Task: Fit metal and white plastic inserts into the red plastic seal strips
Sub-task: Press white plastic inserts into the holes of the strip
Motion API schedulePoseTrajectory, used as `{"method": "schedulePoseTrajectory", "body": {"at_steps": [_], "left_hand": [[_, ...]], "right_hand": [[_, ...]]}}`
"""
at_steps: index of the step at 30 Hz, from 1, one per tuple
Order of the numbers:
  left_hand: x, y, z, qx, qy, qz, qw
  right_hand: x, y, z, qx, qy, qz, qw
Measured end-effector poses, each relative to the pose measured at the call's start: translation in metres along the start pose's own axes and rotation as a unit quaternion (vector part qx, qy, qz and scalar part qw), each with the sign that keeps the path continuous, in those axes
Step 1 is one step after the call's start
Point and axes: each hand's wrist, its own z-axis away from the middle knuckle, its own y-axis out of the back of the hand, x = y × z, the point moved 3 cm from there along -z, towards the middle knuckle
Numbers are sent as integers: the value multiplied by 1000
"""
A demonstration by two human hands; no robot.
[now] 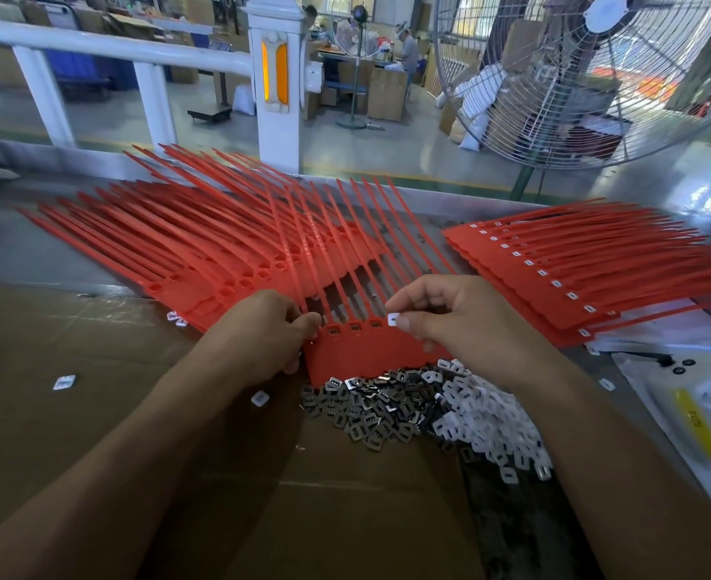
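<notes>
Cardboard (94,412) covers the near bench; both forearms reach in over it. Just past them sits the parts heap: metal inserts (366,406) on the left, white inserts (491,429) on the right, the two piles touching. A few stray white ones lie on the cardboard to the left.

Left hand (261,337) grips the left edge of the working strip set (366,349), fingers curled round it, holding it steady right behind the heap. Right hand (450,320) pinches a single white insert (394,319) between thumb and fingertip, right at the row of sockets on the strip heads. The three sockets to its left look loaded with something dark, probably metal, no white cap showing.

Step in hand, as I read it: seating a white cap in the rightmost visible socket. Can't tell whether it's fully in.

Next move calls for squaring the cap to the socket and pressing straight down while the left hand keeps the set from sliding. Then on to the next socket in the row.

Empty strips (178,244) fan out behind on the left. Done strips (575,270), white caps showing, are stacked to the right. Big fan (575,77) stands beyond the bench.
</notes>
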Motion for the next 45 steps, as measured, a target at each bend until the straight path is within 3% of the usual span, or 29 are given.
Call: {"method": "schedulePoseTrajectory", "body": {"at_steps": [15,31,45], "left_hand": [[-3,-1,-5,-10,8,42,999],[-3,0,-2,-12,8,30,999],[-1,1,-2,-12,4,32,999]], "right_hand": [[-9,-67,-27,38,4,137,990],[-7,-68,-24,16,-3,100,995],[-10,-68,-22,16,21,179,983]]}}
